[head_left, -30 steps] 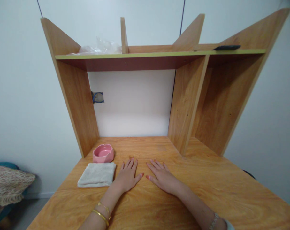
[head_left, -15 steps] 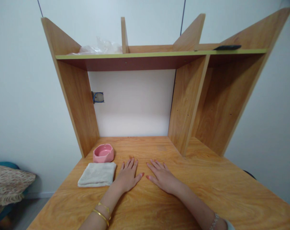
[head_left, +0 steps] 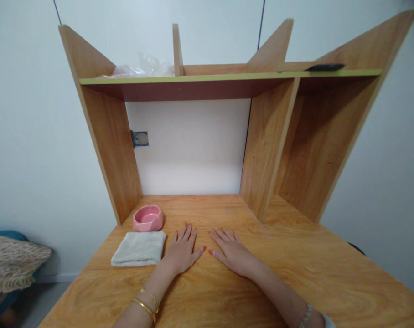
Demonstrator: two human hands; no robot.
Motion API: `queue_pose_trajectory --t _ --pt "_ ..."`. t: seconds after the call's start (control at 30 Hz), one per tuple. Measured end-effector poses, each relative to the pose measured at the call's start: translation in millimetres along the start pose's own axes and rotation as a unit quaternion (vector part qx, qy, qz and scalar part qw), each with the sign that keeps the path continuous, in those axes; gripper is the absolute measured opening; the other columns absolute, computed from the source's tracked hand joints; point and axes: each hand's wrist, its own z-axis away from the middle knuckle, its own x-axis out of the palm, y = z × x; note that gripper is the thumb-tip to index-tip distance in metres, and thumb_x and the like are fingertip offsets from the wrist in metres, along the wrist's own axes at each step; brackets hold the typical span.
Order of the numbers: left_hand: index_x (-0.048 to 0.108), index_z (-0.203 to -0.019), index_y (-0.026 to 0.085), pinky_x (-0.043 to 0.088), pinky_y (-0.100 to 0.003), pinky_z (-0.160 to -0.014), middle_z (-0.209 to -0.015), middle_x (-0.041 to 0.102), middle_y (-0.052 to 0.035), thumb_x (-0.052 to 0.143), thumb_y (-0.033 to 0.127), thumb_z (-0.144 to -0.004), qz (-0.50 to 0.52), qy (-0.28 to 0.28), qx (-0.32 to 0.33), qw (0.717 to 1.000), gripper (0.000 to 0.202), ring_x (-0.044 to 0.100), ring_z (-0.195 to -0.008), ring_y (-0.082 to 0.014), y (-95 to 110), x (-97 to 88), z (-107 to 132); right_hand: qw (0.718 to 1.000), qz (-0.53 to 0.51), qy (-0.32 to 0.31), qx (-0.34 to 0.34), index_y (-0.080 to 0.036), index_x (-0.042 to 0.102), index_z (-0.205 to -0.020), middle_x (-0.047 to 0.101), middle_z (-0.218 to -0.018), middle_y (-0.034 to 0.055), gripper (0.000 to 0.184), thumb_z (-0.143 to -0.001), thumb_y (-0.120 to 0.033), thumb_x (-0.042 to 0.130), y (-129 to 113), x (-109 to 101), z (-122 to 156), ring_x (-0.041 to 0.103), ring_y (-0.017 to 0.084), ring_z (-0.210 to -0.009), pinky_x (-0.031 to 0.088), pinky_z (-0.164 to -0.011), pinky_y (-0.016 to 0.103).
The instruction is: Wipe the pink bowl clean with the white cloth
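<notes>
My two hands lie flat, palms down, on the orange-brown wooden counter (head_left: 296, 273), fingers spread and holding nothing. My left hand (head_left: 182, 252) has its outer edge just beside one folded pale grey cloth (head_left: 139, 248), close to touching it; my right hand (head_left: 231, 253) rests near the left, thumbs apart. One small pink ceramic bowl (head_left: 147, 218) sits just behind the cloth, near the left wooden side panel (head_left: 107, 136) of the hutch. Nothing lies between my left grip and the cloth. On the upper shelf (head_left: 227, 76), one crumpled clear plastic bag (head_left: 142, 68) lies left, one flat dark object (head_left: 325, 67) right. Two gold bangles (head_left: 144, 303) ring my left wrist.
</notes>
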Motion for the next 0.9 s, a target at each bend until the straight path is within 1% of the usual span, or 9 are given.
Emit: queue_pose_trajectory --t 0.13,0.4,0.7,0.77,0.83,0.9 --pt "0.019 -0.136 0.009 0.011 -0.046 -0.104 -0.143 0.014 -0.014 0.016 0.055 -0.084 -0.001 -0.006 -0.004 1.0 0.07 0.01 -0.132 -0.025 0.5 -1.5 0.3 1.0 -0.001 0.002 0.0 -0.015 0.026 -0.136 0.016 -0.144 0.0114 0.069 -0.083 -0.058 0.02 -0.2 0.3 0.0 0.013 0.029 -0.131 0.011 -0.103 0.049" --pt "0.02 -0.136 0.009 0.012 -0.047 -0.104 -0.143 0.014 -0.0142 0.015 0.055 -0.084 -0.001 -0.002 -0.001 1.0 0.07 0.009 -0.132 -0.0249 -0.1 0.0 -0.1 1.0 0.001 0.004 0.001 -0.016 0.026 -0.136 0.017 -0.144 0.0109 0.068 -0.083 -0.058 0.02 0.4 1.5 -0.3 0.013 0.028 -0.131 0.011 -0.103 0.049" --pt "0.023 -0.136 0.011 0.013 -0.047 -0.104 -0.142 0.018 -0.0132 0.015 0.056 -0.083 -0.006 0.01 -0.003 1.0 0.069 0.011 -0.131 -0.0253 -0.3 0.1 0.6 1.0 0.001 0.007 0.001 -0.016 0.027 -0.136 0.016 -0.144 0.0105 0.068 -0.083 -0.059 0.02 0.6 2.1 -0.9 0.013 0.028 -0.131 0.011 -0.103 0.048" --pt "0.026 -0.134 0.012 0.014 -0.046 -0.104 -0.142 0.02 -0.0128 0.015 0.056 -0.084 -0.001 0.017 -0.005 1.0 0.068 0.014 -0.131 -0.025 -1.1 -0.3 0.2 1.0 0.001 0.007 0.003 -0.016 0.027 -0.136 0.016 -0.144 0.0102 0.068 -0.083 -0.059 0.02 0.0 1.5 -0.6 0.013 0.027 -0.131 0.011 -0.104 0.047" --pt "0.03 -0.132 0.011 0.017 -0.042 -0.105 -0.141 0.023 -0.0127 0.016 0.055 -0.084 0.012 0.033 0.007 0.999 0.067 0.018 -0.13 -0.0233 -3.3 -1.2 -1.2 1.0 0.002 0.006 0.002 -0.016 0.027 -0.136 0.017 -0.144 0.0107 0.069 -0.083 -0.059 0.02 -0.8 0.6 0.0 0.013 0.027 -0.131 0.011 -0.104 0.047" --pt "0.034 -0.13 0.01 0.019 -0.037 -0.105 -0.141 0.024 -0.0119 0.019 0.051 -0.085 0.024 0.07 0.03 0.997 0.062 0.019 -0.13 -0.0205 -7.7 -2.8 -3.7 1.0 0.005 0.004 0.0 -0.015 0.027 -0.136 0.017 -0.143 0.0114 0.068 -0.083 -0.058 0.02 -1.4 -0.1 0.5 0.013 0.028 -0.131 0.011 -0.104 0.047"
